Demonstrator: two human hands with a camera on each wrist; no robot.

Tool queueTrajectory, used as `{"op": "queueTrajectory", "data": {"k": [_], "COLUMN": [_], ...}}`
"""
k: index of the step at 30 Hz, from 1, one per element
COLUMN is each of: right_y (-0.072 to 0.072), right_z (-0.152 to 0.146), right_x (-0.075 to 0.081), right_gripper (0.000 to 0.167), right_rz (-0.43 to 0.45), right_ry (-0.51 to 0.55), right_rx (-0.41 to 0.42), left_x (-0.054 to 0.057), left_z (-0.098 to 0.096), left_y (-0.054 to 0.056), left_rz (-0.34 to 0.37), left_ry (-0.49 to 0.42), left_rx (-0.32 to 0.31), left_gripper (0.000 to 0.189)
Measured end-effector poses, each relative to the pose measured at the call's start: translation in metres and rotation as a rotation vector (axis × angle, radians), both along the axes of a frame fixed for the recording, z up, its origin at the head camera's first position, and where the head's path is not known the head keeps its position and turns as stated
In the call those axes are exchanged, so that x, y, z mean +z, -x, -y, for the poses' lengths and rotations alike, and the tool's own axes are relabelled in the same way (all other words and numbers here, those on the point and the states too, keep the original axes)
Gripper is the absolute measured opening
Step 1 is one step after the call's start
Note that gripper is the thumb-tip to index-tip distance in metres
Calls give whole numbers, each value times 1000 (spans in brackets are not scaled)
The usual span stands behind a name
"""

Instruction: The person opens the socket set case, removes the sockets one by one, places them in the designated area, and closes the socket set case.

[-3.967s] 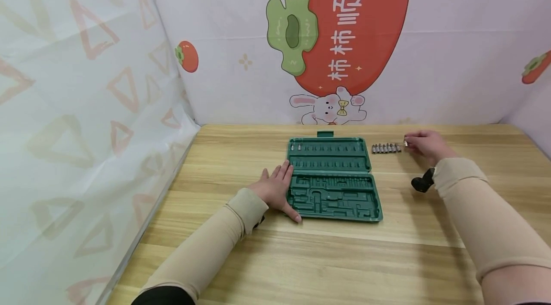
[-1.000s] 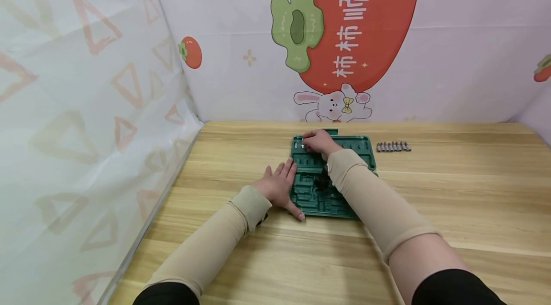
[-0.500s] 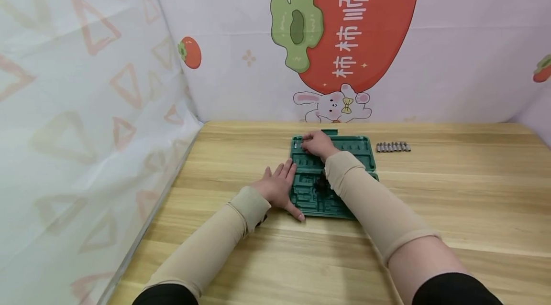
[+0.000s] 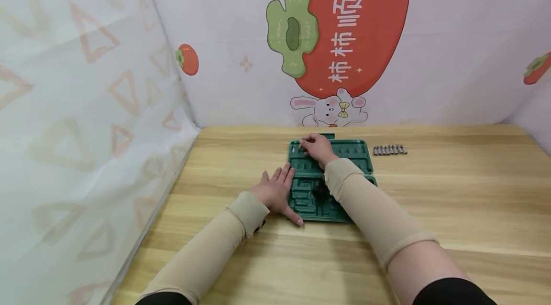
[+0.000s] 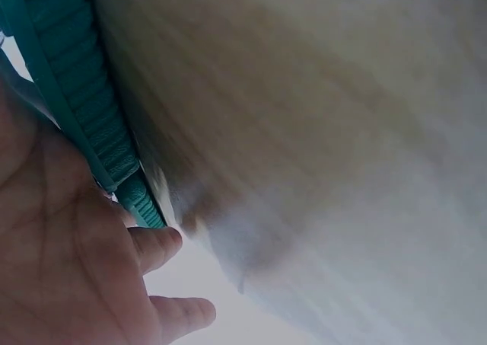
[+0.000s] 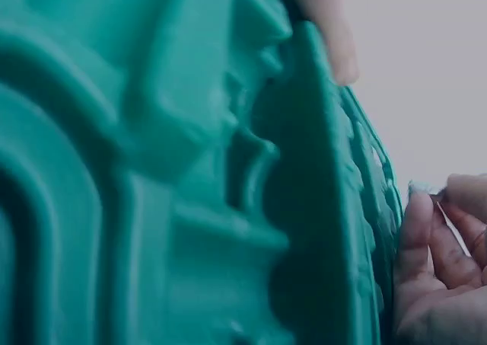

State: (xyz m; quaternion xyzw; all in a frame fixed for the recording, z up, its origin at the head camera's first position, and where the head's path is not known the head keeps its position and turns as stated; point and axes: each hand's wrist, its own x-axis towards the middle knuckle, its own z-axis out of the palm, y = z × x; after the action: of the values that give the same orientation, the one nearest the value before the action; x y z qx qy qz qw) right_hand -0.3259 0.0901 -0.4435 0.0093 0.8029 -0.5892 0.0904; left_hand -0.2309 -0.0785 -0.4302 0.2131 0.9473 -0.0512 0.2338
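Observation:
A green plastic tool case [image 4: 307,205] lies unfolded on the wooden table. My left hand [image 4: 275,194] rests along its left edge with fingers spread; in the left wrist view the palm [image 5: 61,253] is beside the ribbed green side wall. Over the upper left of the case, my right hand [image 4: 318,148] pinches a small metal socket between thumb and fingertips at the slot row. The right wrist view shows those fingers [image 6: 449,253] around a tiny shiny piece [image 6: 422,188], mostly hidden. One socket [image 4: 294,149] sits in the slot at the far left of the case.
A tidy row of several small metal sockets [image 4: 390,150] stands on the table [image 4: 447,190] to the right of the case. A printed cloth wall [image 4: 232,90] closes off the back, and another sheet [image 4: 99,152] runs along the left.
From the row on the right, where it held a small socket, my right hand has moved left to the case's upper left corner. The row is one socket longer. My left hand stays put.

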Motion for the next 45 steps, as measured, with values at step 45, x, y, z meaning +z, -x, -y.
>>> {"op": "queueTrajectory", "data": {"k": [45], "right_y": [-1], "right_z": [-175], "right_x": [26], "right_gripper": [49], "right_rz": [30], "right_ry": [-30], "right_rx": [-96], "left_x": [3], "left_z": [-1], "left_y": [-1], "left_rz": [15], "left_ry": [-30], "left_rx": [4], "left_gripper": [147]}}
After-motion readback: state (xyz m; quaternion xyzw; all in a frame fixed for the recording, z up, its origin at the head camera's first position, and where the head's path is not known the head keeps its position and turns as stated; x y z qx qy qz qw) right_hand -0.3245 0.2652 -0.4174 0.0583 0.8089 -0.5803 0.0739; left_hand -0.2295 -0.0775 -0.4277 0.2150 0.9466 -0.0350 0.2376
